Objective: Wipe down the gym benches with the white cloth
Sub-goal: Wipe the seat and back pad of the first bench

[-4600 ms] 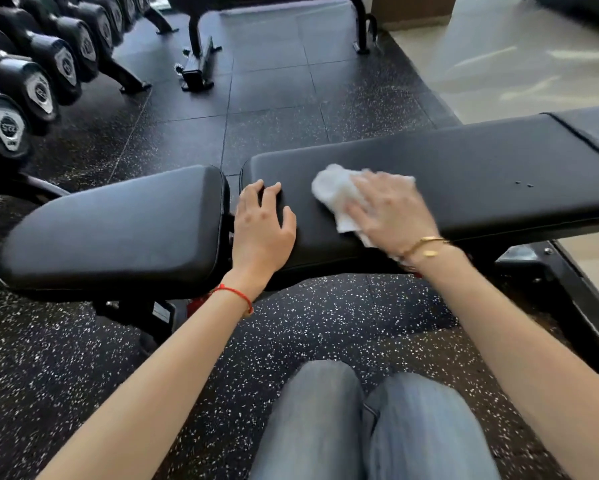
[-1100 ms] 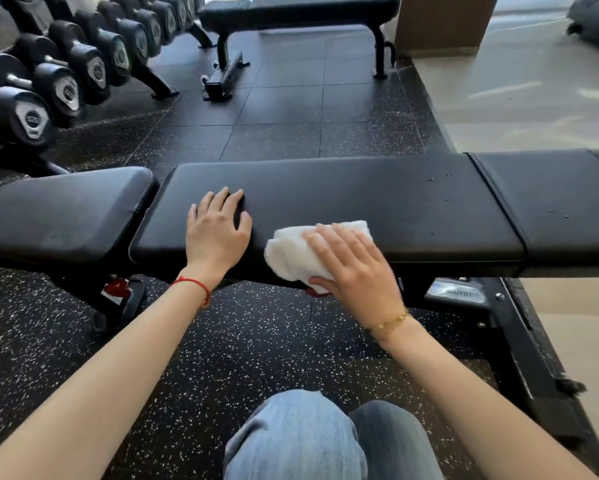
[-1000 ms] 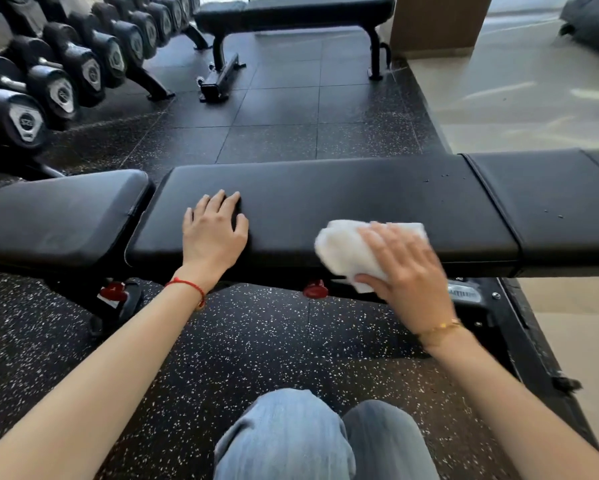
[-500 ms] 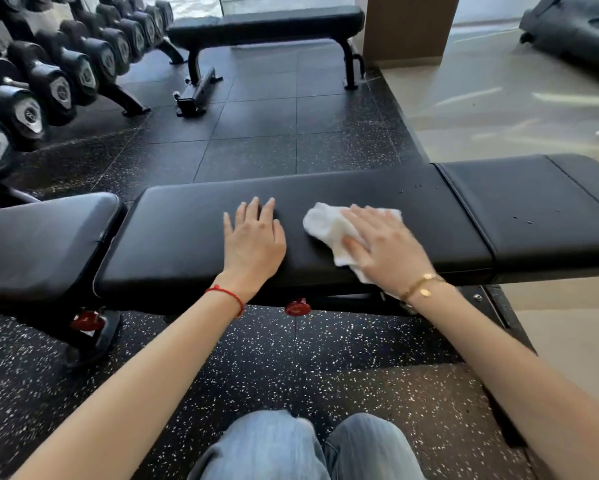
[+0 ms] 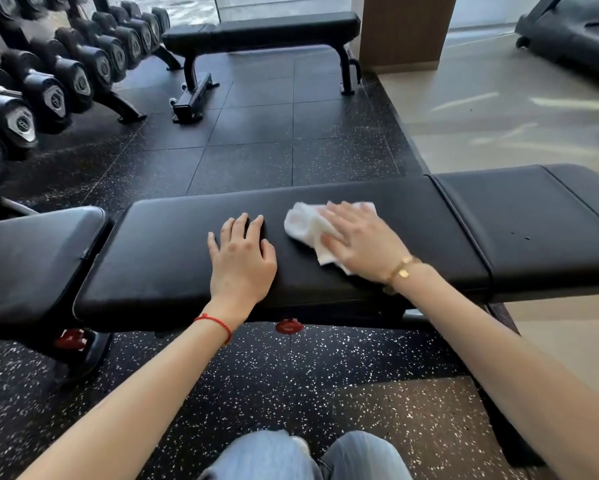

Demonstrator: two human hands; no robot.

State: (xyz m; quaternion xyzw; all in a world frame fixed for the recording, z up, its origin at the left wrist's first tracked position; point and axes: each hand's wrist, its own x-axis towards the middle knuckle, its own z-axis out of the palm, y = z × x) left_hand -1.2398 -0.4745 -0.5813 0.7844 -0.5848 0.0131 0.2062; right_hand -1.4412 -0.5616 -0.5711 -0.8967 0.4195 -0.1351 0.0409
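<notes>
A person's right hand (image 5: 362,242) presses flat on a white cloth (image 5: 310,228), fingers straight and spread in an open grip, pinning the cloth to the middle pad of a black bench (image 5: 173,251). The left hand (image 5: 242,259) rests palm-down just beside it on the same surface, fingers straight and holding nothing, a red string bracelet (image 5: 216,323) at the wrist; a gold bracelet (image 5: 400,271) circles the right wrist. The crumpled cloth lies near the pad's far edge, bunched to the left of the right hand, with a corner trailing toward the near edge. The bench runs left to right across the view, its long axis crosswise to the person, in separate pads. Below is black rubber flooring (image 5: 291,375) flecked with white, and knees in blue jeans (image 5: 274,455). Beyond stand a second bench (image 5: 263,29), a rack of dumbbells (image 5: 48,84) at left, and pale flooring (image 5: 499,116) at right.
</notes>
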